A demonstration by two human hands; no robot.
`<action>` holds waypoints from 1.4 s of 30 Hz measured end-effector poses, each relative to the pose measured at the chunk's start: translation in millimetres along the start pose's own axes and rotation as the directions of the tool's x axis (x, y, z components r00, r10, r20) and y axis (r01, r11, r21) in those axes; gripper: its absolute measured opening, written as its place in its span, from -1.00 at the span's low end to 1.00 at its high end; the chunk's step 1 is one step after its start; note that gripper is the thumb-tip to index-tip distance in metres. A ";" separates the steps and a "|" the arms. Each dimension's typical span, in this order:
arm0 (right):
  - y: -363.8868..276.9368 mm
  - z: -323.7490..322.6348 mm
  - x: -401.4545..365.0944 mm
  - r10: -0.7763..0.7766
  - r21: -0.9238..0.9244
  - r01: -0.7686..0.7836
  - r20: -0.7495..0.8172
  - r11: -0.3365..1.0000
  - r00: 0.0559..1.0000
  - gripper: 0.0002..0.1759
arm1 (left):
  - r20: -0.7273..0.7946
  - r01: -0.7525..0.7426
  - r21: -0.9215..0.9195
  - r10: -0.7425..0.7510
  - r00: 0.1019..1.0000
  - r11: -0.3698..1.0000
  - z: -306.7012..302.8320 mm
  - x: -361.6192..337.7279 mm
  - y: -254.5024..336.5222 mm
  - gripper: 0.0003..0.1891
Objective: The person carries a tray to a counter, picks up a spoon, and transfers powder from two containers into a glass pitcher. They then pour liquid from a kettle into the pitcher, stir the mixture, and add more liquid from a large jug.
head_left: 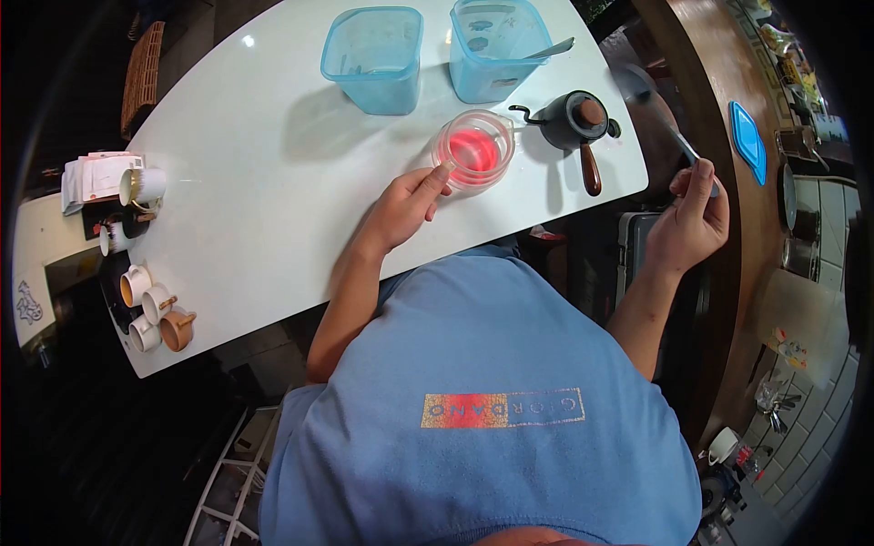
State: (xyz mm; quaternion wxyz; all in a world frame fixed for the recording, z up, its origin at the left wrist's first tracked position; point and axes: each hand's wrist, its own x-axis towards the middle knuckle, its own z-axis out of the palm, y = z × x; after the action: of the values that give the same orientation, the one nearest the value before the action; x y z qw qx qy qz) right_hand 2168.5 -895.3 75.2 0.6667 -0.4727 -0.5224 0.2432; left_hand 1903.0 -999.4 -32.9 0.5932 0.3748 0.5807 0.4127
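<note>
My left hand (407,207) is closed on the near side of a clear glass jug (477,173), where its handle seems to be under my fingers. Red liquid lies in the bottom of the jug, which appears to rest on the white table. Off the table's right edge, my right hand (690,220) grips a long-handled metal spoon (679,142). The spoon's far end is dim and blurred. Just right of the jug stands a black gooseneck kettle (566,125) with a wooden handle and lid knob.
Two blue translucent tubs (373,94) stand at the table's back, the right one with a utensil inside. Several cups (157,303) sit at the left edge of the white table (246,200). A blue lid (747,143) lies on the wooden counter (706,55) at right.
</note>
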 end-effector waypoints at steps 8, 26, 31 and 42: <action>7.1 57.7 -49.6 -0.120 -0.247 0.311 0.575 0.918 0.809 -0.87 | 0.062 -0.018 -0.055 0.022 0.998 0.998 -3.6 1.2 0.0 -0.45; 25.4 86.4 -51.9 -0.123 -0.146 0.440 0.840 0.886 0.528 -0.87 | 0.022 0.026 0.030 -0.027 0.999 0.999 1.0 -3.8 9.8 -0.43; 20.2 86.7 -43.7 -0.085 -0.237 0.581 0.878 0.779 0.472 -0.86 | 0.072 0.081 0.064 -0.086 0.994 0.995 -4.2 -0.5 5.6 -0.46; 20.4 89.9 -42.5 -0.136 -0.059 0.553 0.942 0.831 0.306 -0.88 | 0.042 -0.021 0.013 0.021 0.999 1.000 1.5 0.3 3.4 -0.48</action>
State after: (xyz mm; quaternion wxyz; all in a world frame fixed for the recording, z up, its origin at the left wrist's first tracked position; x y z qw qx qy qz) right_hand 2074.4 -887.3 38.0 0.2014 -0.2507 -0.9247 0.2036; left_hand 1904.3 -997.8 -29.7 0.5983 0.3933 0.5670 0.4072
